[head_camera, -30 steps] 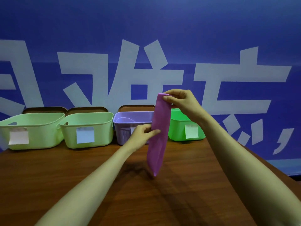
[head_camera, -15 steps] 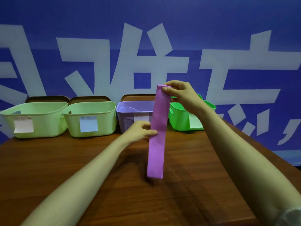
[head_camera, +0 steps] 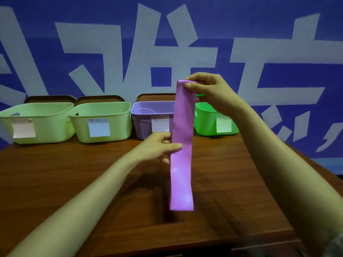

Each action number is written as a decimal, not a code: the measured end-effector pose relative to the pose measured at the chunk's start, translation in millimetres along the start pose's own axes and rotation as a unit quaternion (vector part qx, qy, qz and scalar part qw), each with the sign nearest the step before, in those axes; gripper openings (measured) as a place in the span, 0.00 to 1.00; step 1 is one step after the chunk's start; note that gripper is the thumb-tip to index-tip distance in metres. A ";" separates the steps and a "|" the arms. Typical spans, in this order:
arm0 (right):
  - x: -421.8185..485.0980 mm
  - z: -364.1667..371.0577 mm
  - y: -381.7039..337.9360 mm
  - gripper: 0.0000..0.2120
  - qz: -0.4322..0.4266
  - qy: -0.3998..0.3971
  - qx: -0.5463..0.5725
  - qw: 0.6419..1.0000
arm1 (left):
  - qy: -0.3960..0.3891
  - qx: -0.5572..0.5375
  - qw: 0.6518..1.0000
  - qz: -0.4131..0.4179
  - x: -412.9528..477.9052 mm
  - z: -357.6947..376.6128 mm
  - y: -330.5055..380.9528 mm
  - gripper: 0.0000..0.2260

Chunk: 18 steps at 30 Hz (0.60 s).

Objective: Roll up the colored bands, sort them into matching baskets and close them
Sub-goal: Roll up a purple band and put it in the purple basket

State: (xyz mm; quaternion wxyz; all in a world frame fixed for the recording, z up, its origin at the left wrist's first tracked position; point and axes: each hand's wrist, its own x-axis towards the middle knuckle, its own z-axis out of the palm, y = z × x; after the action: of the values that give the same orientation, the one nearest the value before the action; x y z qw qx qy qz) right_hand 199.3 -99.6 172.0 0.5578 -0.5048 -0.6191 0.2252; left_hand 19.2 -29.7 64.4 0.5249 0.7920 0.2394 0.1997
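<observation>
The pink-purple band point(head_camera: 181, 145) hangs flat over the wooden tabletop point(head_camera: 74, 182), its lower end apparently just clear of the wood. At the band's 9 o'clock, the left hand point(head_camera: 157, 147) pinches its middle, thumb in front. The right hand point(head_camera: 207, 89) pinches its top end at 12 o'clock. Beyond, from 10 to 1 o'clock, stand a pale green basket point(head_camera: 40, 123), a second pale green basket point(head_camera: 104, 121), a lilac basket point(head_camera: 146, 112) and a bright green basket point(head_camera: 209, 119).

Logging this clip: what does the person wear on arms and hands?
The left hand and right hand are ungloved, with no rings or watch visible. No sleeves show on either forearm. A blurred grey patch at the right arm's lower-corner edge might be a sleeve; cannot tell.
</observation>
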 end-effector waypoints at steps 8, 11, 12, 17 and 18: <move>-33.5 44.8 131.8 0.05 0.177 -0.076 0.035 0.981 | 0.031 -0.067 0.988 -0.134 -6.0 9.2 -62.9 0.45; -44.4 62.3 185.1 0.04 0.236 -0.069 0.014 0.969 | 0.096 -0.088 0.977 -0.168 23.6 5.7 -92.8 0.40; -46.7 65.6 194.8 0.06 0.247 -0.052 0.020 0.967 | 0.110 -0.100 0.975 -0.168 30.9 6.5 -99.5 0.36; -38.4 69.1 211.2 0.08 0.240 0.010 0.033 0.970 | 0.126 -0.077 0.975 -0.166 63.3 7.2 -109.8 0.10; -37.7 68.7 213.5 0.08 0.241 0.015 0.028 0.970 | 0.129 -0.067 0.975 -0.167 67.8 6.9 -112.0 0.06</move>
State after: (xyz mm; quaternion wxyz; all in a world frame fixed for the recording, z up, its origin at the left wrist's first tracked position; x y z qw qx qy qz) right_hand 211.0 -30.0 -44.2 0.5099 -0.6267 -0.4644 0.3628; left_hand 58.8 42.6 -37.6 0.5673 0.6713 0.4204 0.2254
